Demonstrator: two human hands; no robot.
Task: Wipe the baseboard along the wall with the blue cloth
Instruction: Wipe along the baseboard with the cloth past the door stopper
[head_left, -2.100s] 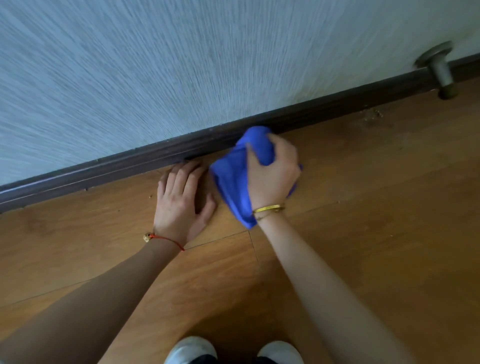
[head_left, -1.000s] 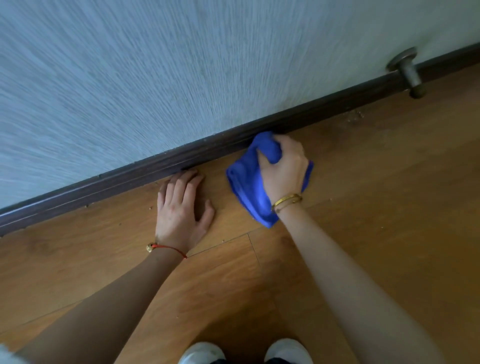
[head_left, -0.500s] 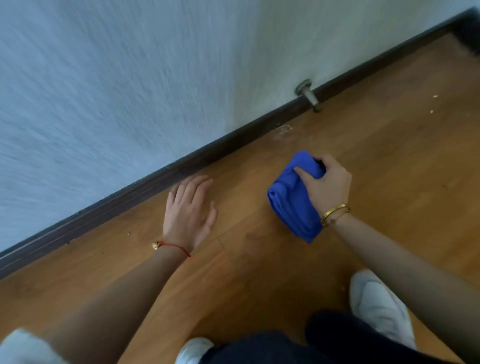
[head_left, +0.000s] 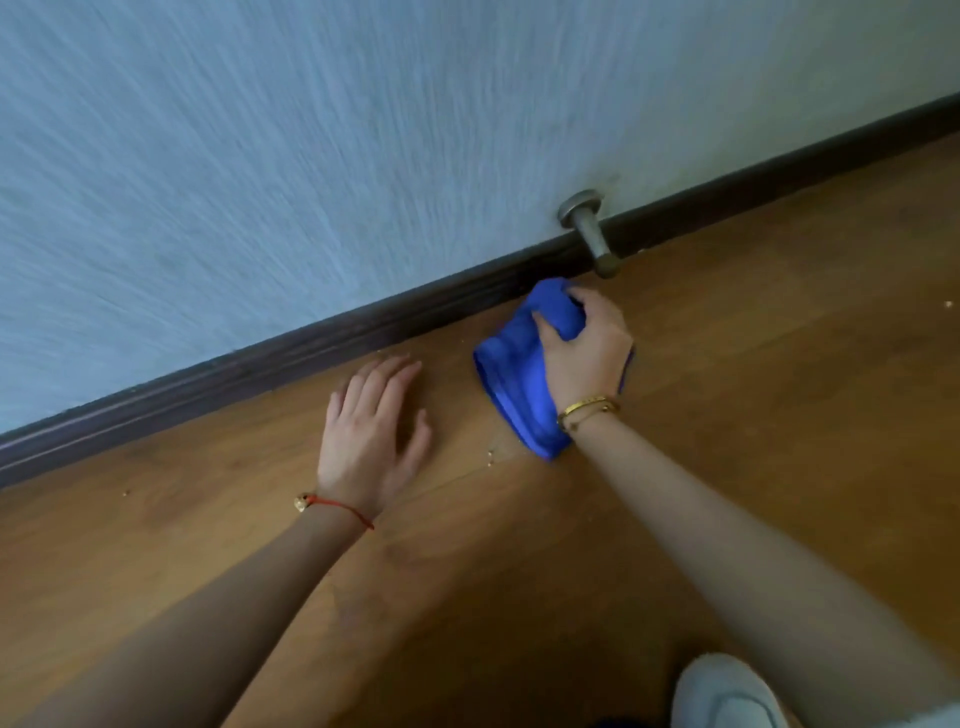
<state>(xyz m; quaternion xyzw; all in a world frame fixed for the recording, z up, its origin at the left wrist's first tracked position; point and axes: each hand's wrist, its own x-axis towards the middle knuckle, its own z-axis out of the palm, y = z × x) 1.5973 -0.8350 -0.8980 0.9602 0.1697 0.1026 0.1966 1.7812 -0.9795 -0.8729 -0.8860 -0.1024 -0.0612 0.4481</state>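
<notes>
Your right hand (head_left: 584, 358) is gripping the bunched blue cloth (head_left: 519, 379), fingers curled round it, holding its top end at the dark baseboard (head_left: 311, 345) just beside the metal door stop (head_left: 589, 231). Your left hand (head_left: 371, 441) is resting flat on the wooden floor (head_left: 753, 415), fingers straight and slightly spread, near the baseboard.

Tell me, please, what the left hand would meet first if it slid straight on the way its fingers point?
Most likely the dark baseboard: the left hand lies flat on the floor, its fingers aimed at it, with only bare floor between.
</notes>
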